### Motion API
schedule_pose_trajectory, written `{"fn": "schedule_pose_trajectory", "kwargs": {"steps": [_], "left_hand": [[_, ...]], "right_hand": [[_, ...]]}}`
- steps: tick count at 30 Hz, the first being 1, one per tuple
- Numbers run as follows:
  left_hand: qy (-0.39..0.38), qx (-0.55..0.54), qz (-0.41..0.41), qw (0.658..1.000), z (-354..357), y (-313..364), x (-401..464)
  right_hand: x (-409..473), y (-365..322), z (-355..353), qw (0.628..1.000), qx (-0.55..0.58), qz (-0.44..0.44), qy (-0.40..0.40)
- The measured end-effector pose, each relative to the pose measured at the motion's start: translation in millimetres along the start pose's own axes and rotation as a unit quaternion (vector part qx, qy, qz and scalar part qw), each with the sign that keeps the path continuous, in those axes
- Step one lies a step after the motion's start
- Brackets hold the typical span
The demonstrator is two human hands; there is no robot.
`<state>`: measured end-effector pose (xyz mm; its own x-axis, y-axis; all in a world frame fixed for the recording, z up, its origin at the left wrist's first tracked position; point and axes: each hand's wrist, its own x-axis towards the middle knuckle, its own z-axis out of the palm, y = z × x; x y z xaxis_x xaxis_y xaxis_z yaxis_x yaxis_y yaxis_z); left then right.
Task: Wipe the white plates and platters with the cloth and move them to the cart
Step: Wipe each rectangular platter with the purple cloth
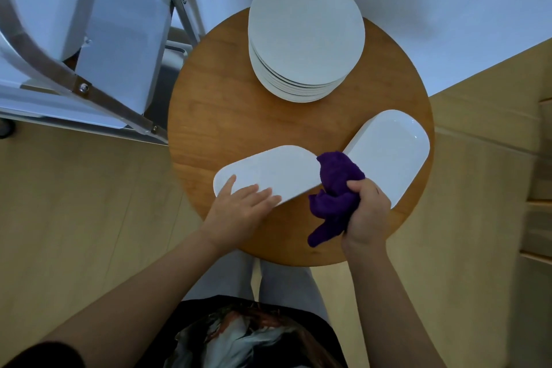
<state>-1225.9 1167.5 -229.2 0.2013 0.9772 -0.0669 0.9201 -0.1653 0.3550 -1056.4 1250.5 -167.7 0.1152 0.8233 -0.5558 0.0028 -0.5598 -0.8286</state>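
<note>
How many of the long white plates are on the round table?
2. One long white oblong platter lies at the near left of the round wooden table, under the left hand. The other lies near right, beside the purple cloth.

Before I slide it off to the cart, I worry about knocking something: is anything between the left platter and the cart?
Nothing visible: bare round table lies between the left platter and the cart; the plate stack sits clear.

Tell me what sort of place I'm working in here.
Probably a dining or café service area: a small round wooden table, a stack of white plates, and a metal service cart beside it.
</note>
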Motion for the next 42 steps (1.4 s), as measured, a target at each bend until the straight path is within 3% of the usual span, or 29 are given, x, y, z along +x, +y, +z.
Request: {"fn": "schedule_pose_trajectory", "kwargs": {"steps": [4,10,13,17,19,21,27,36,39,42], "left_hand": [[-0.061,0.052,0.031,0.996,17,-15,1],[-0.221,0.125,-0.025,0.967,48,-42,4],[-0.255,0.136,-0.062,0.955,54,-38,11],[-0.146,-0.016,-0.150,0.978,45,5,38],[-0.098,-0.147,-0.230,0.957,40,33,62],[-0.118,-0.221,-0.290,0.924,37,57,89],[-0.173,-0.221,-0.335,0.900,47,92,140],[-0.117,-0.220,-0.375,0.893,46,90,146],[-0.075,-0.328,-0.385,0.859,43,92,141],[-0.019,-0.417,-0.440,0.795,40,98,139]], "right_hand": [[3,6,-3,1.000,-0.012,0.016,0.011],[7,11,-6,0.999,-0.022,0.032,0.010],[11,11,-12,0.999,-0.032,0.033,0.009],[18,6,-23,0.999,-0.016,0.037,0.017],[23,0,-31,0.999,0.007,0.037,0.022],[29,-8,-42,0.999,0.026,0.033,0.029],[54,-30,-82,0.998,0.036,0.005,0.054],[90,-46,-117,0.993,0.064,-0.004,0.103],[97,-45,-121,0.993,0.065,0.002,0.103],[101,-43,-123,0.995,0.044,0.003,0.095]]}}
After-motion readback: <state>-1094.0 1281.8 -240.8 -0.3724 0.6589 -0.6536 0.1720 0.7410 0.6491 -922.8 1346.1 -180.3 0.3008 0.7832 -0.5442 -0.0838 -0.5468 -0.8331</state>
